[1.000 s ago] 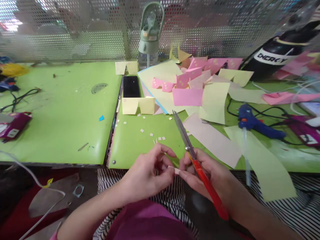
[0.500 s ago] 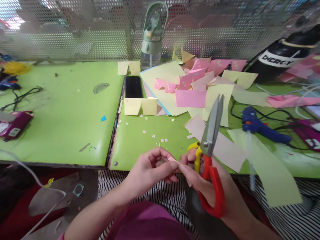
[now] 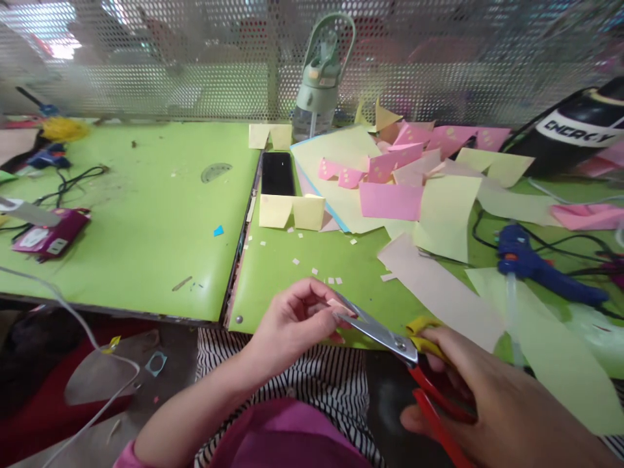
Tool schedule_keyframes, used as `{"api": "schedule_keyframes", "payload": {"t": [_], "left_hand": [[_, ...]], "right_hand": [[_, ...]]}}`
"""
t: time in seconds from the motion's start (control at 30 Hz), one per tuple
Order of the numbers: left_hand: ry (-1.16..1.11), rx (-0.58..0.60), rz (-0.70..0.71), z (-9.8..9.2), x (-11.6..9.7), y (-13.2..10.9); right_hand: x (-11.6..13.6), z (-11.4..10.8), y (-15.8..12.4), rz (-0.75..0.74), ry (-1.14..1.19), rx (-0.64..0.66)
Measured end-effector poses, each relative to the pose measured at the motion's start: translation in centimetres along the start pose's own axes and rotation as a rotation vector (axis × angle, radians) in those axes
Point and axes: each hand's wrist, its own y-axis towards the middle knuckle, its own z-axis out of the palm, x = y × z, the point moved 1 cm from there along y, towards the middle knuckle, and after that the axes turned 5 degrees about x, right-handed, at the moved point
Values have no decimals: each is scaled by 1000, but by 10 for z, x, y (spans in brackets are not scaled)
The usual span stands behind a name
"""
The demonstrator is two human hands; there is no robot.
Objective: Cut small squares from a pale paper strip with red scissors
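Glossy green tabletop (image 3: 146, 221); steel scissors (image 3: 390, 335) bite small paper strip (image 3: 338, 305).

Phone (image 3: 277, 173) lies left of paper pile (image 3: 390, 188), glue gun (image 3: 536, 266) right.

On the green desk (image 3: 127, 227) lie a phone (image 3: 277, 174), pink and yellow papers (image 3: 390, 188), a blue glue gun (image 3: 536, 266) and a purple box (image 3: 49, 237); a bottle (image 3: 319, 84) stands behind.

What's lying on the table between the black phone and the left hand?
In the head view, between the phone and the left hand stands a folded pale yellow paper piece, then scattered tiny paper squares on the green table.
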Motion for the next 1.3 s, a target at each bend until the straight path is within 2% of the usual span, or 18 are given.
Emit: {"api": "schedule_keyframes", "payload": {"t": [0.13, 0.3, 0.53, 0.67, 0.83, 1.03, 1.3], "left_hand": [[-27, 8, 22, 0, 3, 0], [-22, 16, 18, -1, 4, -2], [-8, -3, 4, 0, 5, -1], [21, -12, -23, 2, 5, -1], [20, -25, -28, 2, 4, -2], [2, -15, -17, 2, 5, -2], [12, -38, -34, 3, 5, -1]], "right_hand": [[5, 2, -1, -5, 34, 23], [-2, 5, -5, -58, 40, -27], [-4, 5, -10, -23, 80, 8], [0, 4, -11, 52, 133, 12], [-3, 5, -9, 7, 132, 19], [11, -1, -10, 118, 179, 37], [21, -7, -10, 139, 132, 37]]}}
